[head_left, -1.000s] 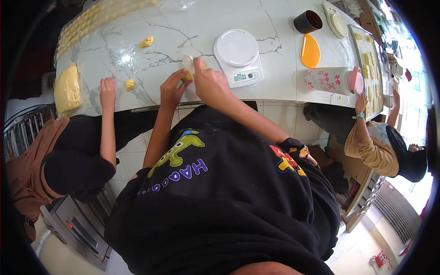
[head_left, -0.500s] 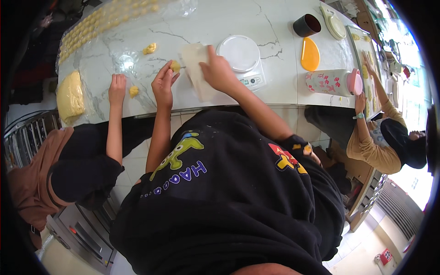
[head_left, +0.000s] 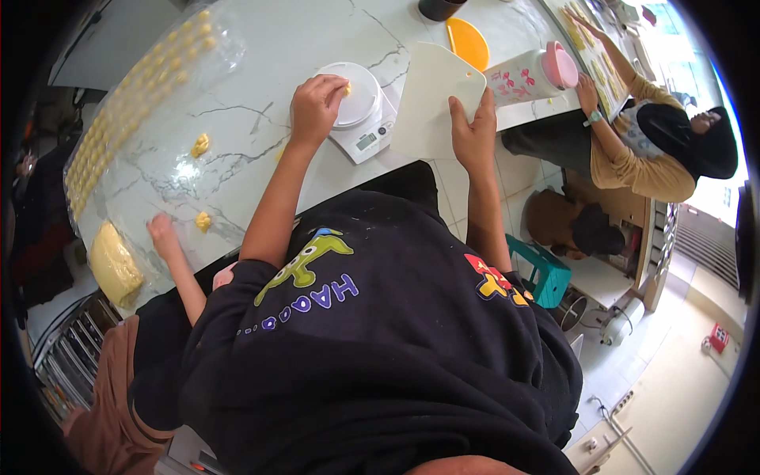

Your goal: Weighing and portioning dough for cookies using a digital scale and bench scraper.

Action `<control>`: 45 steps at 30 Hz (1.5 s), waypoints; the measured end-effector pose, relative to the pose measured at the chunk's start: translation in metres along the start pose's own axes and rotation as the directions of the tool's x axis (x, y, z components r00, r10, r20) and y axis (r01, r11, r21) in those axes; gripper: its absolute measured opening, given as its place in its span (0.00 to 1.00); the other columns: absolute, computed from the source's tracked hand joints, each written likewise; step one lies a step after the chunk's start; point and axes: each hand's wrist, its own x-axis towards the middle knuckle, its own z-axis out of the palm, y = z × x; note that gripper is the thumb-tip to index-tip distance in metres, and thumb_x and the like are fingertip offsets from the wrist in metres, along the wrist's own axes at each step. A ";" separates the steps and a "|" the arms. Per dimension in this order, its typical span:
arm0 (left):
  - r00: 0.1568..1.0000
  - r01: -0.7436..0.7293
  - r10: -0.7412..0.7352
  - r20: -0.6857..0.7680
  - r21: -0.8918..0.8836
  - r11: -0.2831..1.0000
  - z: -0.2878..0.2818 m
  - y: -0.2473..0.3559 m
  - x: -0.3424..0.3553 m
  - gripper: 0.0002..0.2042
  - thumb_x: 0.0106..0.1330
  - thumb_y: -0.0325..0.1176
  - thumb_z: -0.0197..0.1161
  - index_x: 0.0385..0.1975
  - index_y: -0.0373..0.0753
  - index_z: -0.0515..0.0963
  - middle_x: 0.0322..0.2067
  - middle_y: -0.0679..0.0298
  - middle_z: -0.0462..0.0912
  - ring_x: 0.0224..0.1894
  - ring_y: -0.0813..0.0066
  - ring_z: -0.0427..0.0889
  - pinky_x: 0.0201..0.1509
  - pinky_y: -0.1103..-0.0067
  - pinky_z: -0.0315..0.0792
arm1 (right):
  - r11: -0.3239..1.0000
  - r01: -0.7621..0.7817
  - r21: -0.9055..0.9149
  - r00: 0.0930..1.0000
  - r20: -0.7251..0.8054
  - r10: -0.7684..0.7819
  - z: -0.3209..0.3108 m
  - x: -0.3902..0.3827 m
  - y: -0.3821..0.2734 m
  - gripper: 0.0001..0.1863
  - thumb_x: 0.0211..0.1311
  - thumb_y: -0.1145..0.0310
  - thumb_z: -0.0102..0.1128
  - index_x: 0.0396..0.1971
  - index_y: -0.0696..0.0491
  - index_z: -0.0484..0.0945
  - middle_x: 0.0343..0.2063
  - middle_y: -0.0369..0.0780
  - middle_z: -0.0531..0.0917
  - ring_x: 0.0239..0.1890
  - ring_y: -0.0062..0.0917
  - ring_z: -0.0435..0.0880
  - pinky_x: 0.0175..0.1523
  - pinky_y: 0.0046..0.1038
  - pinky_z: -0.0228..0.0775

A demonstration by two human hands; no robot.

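My left hand [head_left: 318, 111] is closed in a pinch on a small piece of yellow dough [head_left: 347, 89], over the round plate of a white kitchen scale [head_left: 360, 111]. My right hand [head_left: 475, 131] grips the edge of a flat cream dough scraper [head_left: 434, 95] with a small hole in one corner. The scraper is tilted up to the right of the scale. On the marble table, one dough lump [head_left: 200, 145] lies left of my left hand. Another dough lump [head_left: 203, 222] sits nearer the table's front edge.
Plastic covers rows of dough balls [head_left: 134, 111] at far left, beside a wrapped dough block [head_left: 113, 261]. A co-worker's hand [head_left: 164, 237] rests near it. At right are an orange scraper [head_left: 469, 43], a pink-lidded bottle [head_left: 522, 77], a dark cup [head_left: 440, 8] and another person [head_left: 633, 150].
My left hand has brought its dough to the scale's plate. My right hand has swung the scraper from left of the scale to its right. The whole view has turned.
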 end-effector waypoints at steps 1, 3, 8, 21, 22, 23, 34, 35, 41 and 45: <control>0.990 0.060 -0.055 0.131 -0.036 0.998 0.002 -0.006 -0.002 0.07 0.57 0.29 0.63 0.34 0.40 0.83 0.41 0.58 0.80 0.45 0.63 0.77 0.49 0.71 0.70 | 1.000 -0.005 0.007 1.000 -0.027 0.005 -0.002 -0.003 0.000 0.20 0.58 0.77 0.54 0.51 0.63 0.64 0.38 0.47 0.79 0.43 0.30 0.79 0.49 0.27 0.68; 0.993 -0.049 0.038 0.109 0.104 0.993 -0.004 0.006 -0.001 0.12 0.56 0.31 0.64 0.41 0.41 0.80 0.48 0.56 0.74 0.49 0.61 0.74 0.51 0.70 0.69 | 1.000 -0.015 0.015 0.999 -0.039 0.016 -0.005 -0.005 0.005 0.20 0.58 0.77 0.54 0.51 0.63 0.64 0.38 0.47 0.79 0.42 0.30 0.79 0.49 0.27 0.68; 0.998 -0.002 0.000 -0.057 -0.046 0.999 -0.037 0.011 -0.016 0.33 0.52 0.36 0.67 0.60 0.45 0.65 0.60 0.52 0.58 0.55 0.56 0.65 0.55 0.66 0.65 | 0.999 0.002 -0.036 0.999 -0.033 -0.003 0.002 0.001 0.011 0.19 0.58 0.77 0.53 0.50 0.63 0.64 0.39 0.46 0.78 0.42 0.29 0.78 0.49 0.26 0.67; 0.879 0.368 -0.412 -0.239 -0.209 0.906 -0.085 -0.025 -0.091 0.33 0.55 0.29 0.63 0.62 0.40 0.57 0.56 0.56 0.62 0.51 0.64 0.71 0.54 0.69 0.66 | 0.999 0.001 -0.037 1.000 0.002 -0.001 0.000 0.020 -0.005 0.17 0.59 0.73 0.56 0.47 0.62 0.68 0.40 0.44 0.77 0.42 0.25 0.76 0.49 0.26 0.66; 0.880 0.370 -0.410 -0.239 -0.196 0.908 -0.083 -0.024 -0.088 0.32 0.55 0.28 0.63 0.61 0.40 0.58 0.57 0.56 0.62 0.51 0.64 0.72 0.54 0.69 0.67 | 1.000 0.006 -0.028 1.000 0.008 -0.006 -0.001 0.021 -0.004 0.17 0.59 0.73 0.56 0.47 0.62 0.68 0.40 0.43 0.77 0.42 0.25 0.76 0.49 0.26 0.67; 0.884 0.370 -0.404 -0.234 -0.178 0.912 -0.085 -0.023 -0.086 0.31 0.56 0.27 0.63 0.60 0.39 0.59 0.58 0.56 0.63 0.52 0.65 0.73 0.54 0.70 0.67 | 1.000 0.002 -0.030 1.000 0.014 -0.002 -0.002 0.022 -0.002 0.17 0.59 0.73 0.56 0.47 0.62 0.68 0.40 0.43 0.77 0.42 0.25 0.76 0.49 0.26 0.67; 0.900 0.365 -0.400 -0.171 -0.206 0.908 -0.090 -0.021 -0.082 0.25 0.55 0.27 0.62 0.55 0.37 0.66 0.48 0.58 0.71 0.46 0.67 0.75 0.50 0.73 0.69 | 0.998 0.057 0.032 0.996 0.062 -0.059 -0.002 0.027 -0.009 0.15 0.60 0.73 0.56 0.46 0.61 0.69 0.38 0.42 0.78 0.40 0.23 0.76 0.47 0.23 0.67; 0.891 0.411 -0.442 -0.102 -0.231 0.882 -0.090 -0.018 -0.081 0.23 0.54 0.28 0.63 0.53 0.37 0.69 0.45 0.59 0.74 0.45 0.67 0.76 0.49 0.74 0.70 | 0.997 0.066 0.035 0.996 0.062 -0.069 -0.002 0.029 -0.011 0.15 0.60 0.73 0.56 0.46 0.61 0.69 0.38 0.42 0.78 0.40 0.23 0.76 0.47 0.23 0.67; 0.889 0.413 -0.390 0.239 -0.054 0.909 -0.089 -0.007 -0.092 0.19 0.51 0.29 0.65 0.46 0.40 0.76 0.41 0.60 0.76 0.42 0.63 0.76 0.48 0.73 0.71 | 0.997 0.024 0.075 0.983 0.179 -0.038 0.008 0.032 -0.028 0.16 0.60 0.75 0.56 0.46 0.61 0.68 0.37 0.41 0.79 0.39 0.20 0.76 0.44 0.22 0.68; 0.892 0.397 -0.394 0.221 0.029 0.917 -0.087 -0.011 -0.103 0.21 0.49 0.30 0.68 0.46 0.40 0.76 0.41 0.61 0.76 0.42 0.69 0.76 0.45 0.77 0.71 | 0.982 0.037 0.185 0.962 0.258 -0.085 0.024 0.034 -0.027 0.16 0.58 0.76 0.55 0.45 0.62 0.66 0.32 0.44 0.80 0.34 0.23 0.79 0.39 0.25 0.70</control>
